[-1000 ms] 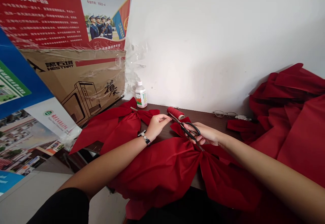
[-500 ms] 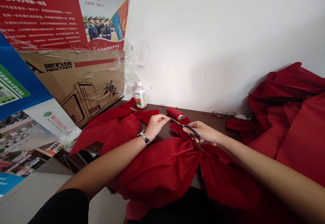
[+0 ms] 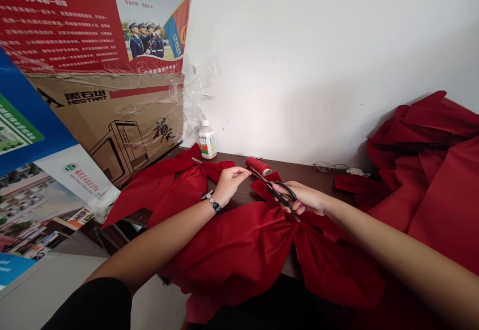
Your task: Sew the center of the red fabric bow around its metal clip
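Observation:
A large red fabric bow (image 3: 247, 250) lies across the near edge of the dark table (image 3: 295, 171). My right hand (image 3: 305, 198) grips black-handled scissors (image 3: 279, 189) above the bow's knot, blades pointing at a spool of red thread (image 3: 258, 166). My left hand (image 3: 230, 183), with a wristwatch, is pinched just left of the blade tips; what it holds is too thin to make out, possibly thread. A second red bow (image 3: 172, 183) lies to the left.
A small white bottle (image 3: 207, 140) stands by the wall. Eyeglasses (image 3: 331, 167) lie at the table's back. A heap of red fabric (image 3: 430, 175) fills the right. A cardboard box (image 3: 112, 120) and posters (image 3: 93, 18) stand on the left.
The scissor handles closed half a second ago and have opened slightly again. Both hands stay almost in the same place.

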`<state>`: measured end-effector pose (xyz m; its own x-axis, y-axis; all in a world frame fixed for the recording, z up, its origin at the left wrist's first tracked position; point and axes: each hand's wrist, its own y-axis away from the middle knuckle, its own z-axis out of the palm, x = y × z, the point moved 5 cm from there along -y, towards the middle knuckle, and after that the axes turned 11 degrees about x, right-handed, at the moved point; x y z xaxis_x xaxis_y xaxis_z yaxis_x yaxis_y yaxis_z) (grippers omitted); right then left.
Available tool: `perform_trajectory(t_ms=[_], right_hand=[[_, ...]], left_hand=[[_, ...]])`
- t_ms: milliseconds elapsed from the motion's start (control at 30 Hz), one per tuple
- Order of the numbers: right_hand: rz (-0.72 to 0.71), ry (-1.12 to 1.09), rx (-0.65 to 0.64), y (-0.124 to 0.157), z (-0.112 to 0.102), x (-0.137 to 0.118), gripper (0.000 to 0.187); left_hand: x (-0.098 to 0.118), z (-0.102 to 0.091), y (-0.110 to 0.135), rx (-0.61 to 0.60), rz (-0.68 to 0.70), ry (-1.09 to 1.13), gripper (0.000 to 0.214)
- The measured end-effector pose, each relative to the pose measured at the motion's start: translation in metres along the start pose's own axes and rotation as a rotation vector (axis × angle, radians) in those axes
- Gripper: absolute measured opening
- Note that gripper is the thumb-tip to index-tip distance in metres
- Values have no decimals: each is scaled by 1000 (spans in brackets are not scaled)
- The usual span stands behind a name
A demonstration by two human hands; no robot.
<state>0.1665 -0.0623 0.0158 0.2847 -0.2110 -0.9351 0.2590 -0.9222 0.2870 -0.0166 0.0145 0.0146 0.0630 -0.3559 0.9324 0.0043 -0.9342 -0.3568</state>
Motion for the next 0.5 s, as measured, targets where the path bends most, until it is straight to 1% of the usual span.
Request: perform_trajectory(t_ms=[67, 133, 267, 300, 400, 433, 467, 500], right_hand=[[-23, -11, -10, -1, 0, 0, 57], [-54, -3, 10, -4, -2, 1, 56], [-147, 95, 138, -7, -6, 2, 53], [-147, 117, 145, -6, -5, 3, 54], [-112, 104, 62, -3, 2, 4, 56], [-146, 107, 75, -2, 1, -1, 56], [-224, 118, 138, 1, -4, -8, 56], [-327, 136, 240, 5, -13, -19, 54]], left_hand=[[0, 1, 1, -18, -5, 4, 25], [1, 2, 2, -33, -7, 4, 25], [2, 3, 4, -55, -12, -2, 26], [3, 4, 4, -57, -13, -1, 27], [4, 4, 5, -60, -13, 6, 29], [4, 4, 5, -64, -13, 8, 30], [4, 4, 5, -67, -13, 10, 30], [5, 4, 6, -71, -12, 8, 30]])
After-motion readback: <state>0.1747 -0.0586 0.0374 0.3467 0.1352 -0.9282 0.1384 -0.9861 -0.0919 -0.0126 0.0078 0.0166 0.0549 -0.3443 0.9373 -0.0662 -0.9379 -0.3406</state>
